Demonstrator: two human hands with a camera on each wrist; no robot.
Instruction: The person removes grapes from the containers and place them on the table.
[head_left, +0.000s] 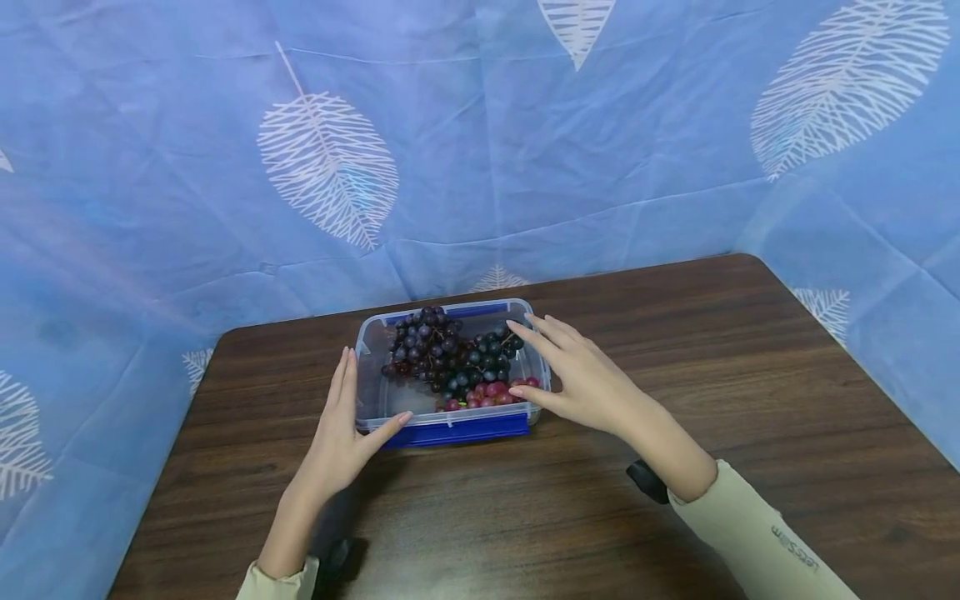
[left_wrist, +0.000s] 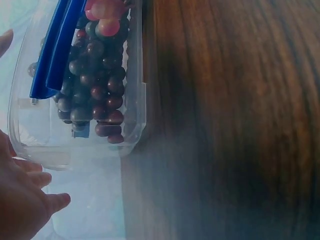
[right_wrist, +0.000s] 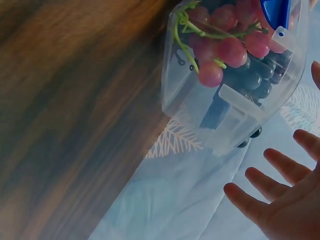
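A clear plastic food container (head_left: 372,392) with blue clips sits on the table, with no lid on top. Inside are purple-black grapes (head_left: 426,340), darker grapes (head_left: 483,360) at the right and a red bunch (head_left: 491,394) along the front; a green stem (right_wrist: 187,35) shows through the wall in the right wrist view. My left hand (head_left: 337,442) is at the container's left side, its fingers straight along the wall and its thumb by the front rim. Around the right end spreads my right hand (head_left: 588,379), fingers extended and apart; the right wrist view shows a gap between them and the wall.
The brown wood-grain table (head_left: 697,350) extends to both sides and toward me. Behind its far edge hangs a blue cloth (head_left: 480,150) with white leaf prints. A blue clip flap (head_left: 457,430) hangs along the container's front.
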